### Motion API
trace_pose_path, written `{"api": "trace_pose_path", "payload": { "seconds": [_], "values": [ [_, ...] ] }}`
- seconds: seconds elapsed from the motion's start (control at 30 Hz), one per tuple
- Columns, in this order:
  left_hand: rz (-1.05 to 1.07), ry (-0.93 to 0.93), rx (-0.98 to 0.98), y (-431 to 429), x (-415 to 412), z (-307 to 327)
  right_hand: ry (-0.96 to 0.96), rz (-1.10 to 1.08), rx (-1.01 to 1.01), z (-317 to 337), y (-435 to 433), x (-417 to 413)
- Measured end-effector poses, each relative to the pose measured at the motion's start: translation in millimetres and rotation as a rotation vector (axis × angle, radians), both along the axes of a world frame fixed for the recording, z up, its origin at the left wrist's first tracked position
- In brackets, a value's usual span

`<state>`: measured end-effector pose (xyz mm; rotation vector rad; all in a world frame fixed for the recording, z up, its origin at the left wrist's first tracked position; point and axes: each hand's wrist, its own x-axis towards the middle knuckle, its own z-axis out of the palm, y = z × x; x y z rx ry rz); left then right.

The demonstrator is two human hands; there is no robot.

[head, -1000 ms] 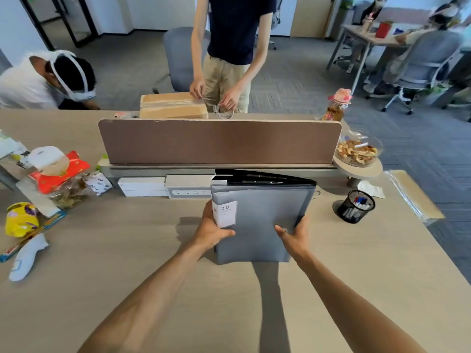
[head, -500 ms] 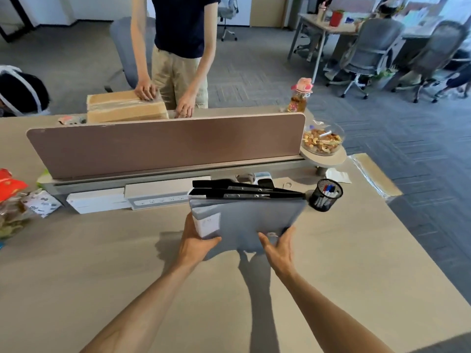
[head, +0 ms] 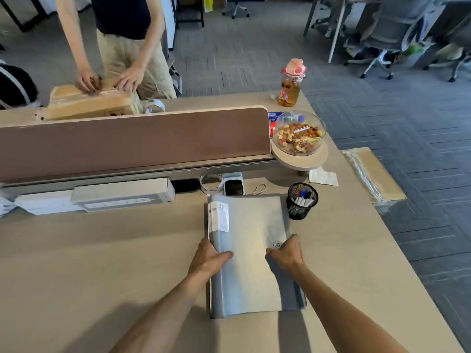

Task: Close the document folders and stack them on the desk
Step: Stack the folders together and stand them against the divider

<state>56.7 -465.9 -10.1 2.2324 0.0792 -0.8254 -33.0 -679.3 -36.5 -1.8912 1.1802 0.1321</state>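
Open-plan office. Wood-top desk [head: 76, 263] carrying a brown divider screen [head: 132, 141] across its middle; white power strip [head: 122, 194] sitting just in front of the screen, mesh pen cup [head: 302, 201] near its right end. Grey carpet tiles [head: 382, 118] running beyond the screen, swivel chairs [head: 387, 34] and more desks standing well behind it. Another person [head: 122, 42] taping a cardboard box [head: 91, 101] on the screen's far side.

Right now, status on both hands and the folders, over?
Left hand gripping spine edge, right hand at snap edge of grey plastic document folders. Stack closed, flat on the wooden desk. Black mesh pen cup close at far right corner, apart.
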Motion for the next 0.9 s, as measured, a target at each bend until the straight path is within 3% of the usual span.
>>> {"api": "trace_pose_path", "payload": {
  "seconds": [0.3, 0.43, 0.9],
  "values": [
    [0.112, -0.040, 0.073, -43, -12, -14, 0.154, 0.139, -0.009, 11, -23, 11],
    [0.122, -0.101, 0.077, -50, -15, -3, 0.140, 0.153, -0.099, 17, -18, 7],
    [-0.001, -0.118, 0.176, -51, -13, 0, 0.173, 0.148, -0.251, 12, -7, -1]
  ]
}}
